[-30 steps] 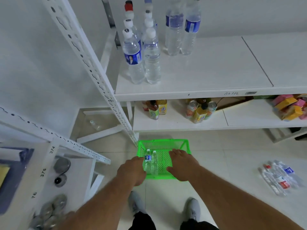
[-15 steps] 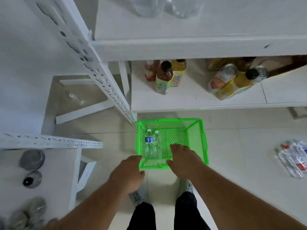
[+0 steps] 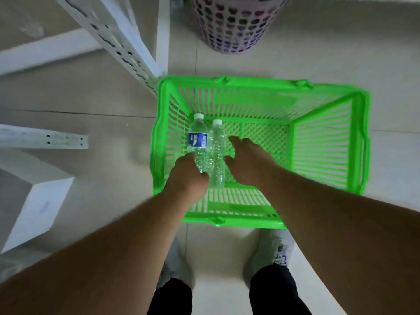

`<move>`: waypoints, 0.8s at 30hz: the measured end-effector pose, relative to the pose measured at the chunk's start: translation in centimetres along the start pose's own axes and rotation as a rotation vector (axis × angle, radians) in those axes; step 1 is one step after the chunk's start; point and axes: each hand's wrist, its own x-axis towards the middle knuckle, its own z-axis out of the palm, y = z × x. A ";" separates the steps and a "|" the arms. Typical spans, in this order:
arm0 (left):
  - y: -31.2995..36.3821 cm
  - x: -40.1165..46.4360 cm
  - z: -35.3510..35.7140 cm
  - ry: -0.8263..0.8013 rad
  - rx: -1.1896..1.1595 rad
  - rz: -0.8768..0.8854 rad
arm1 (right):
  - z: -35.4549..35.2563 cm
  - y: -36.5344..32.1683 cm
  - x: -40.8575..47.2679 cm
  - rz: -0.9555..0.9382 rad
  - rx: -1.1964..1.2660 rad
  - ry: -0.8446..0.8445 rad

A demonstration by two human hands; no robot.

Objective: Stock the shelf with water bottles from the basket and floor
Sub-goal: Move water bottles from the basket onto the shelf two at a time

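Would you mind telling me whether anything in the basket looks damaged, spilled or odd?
Nothing stands out. Two capped bottles, one labelled and one bare, lie side by side in the basket; no spill shows.

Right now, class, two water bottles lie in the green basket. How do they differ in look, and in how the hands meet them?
The left bottle wears a blue label; the right bottle has none, just bare ribbed plastic. The left bottle lies nearer the green basket's left wall, its cap slightly farther from the person. The left hand covers the left bottle's base; the right hand reaches alongside the right bottle. Both are clear, white-capped and lie side by side.
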 end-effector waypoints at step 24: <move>-2.3 11.7 9.3 -0.134 -0.106 -0.155 | 7.2 6.5 13.7 0.454 0.642 0.061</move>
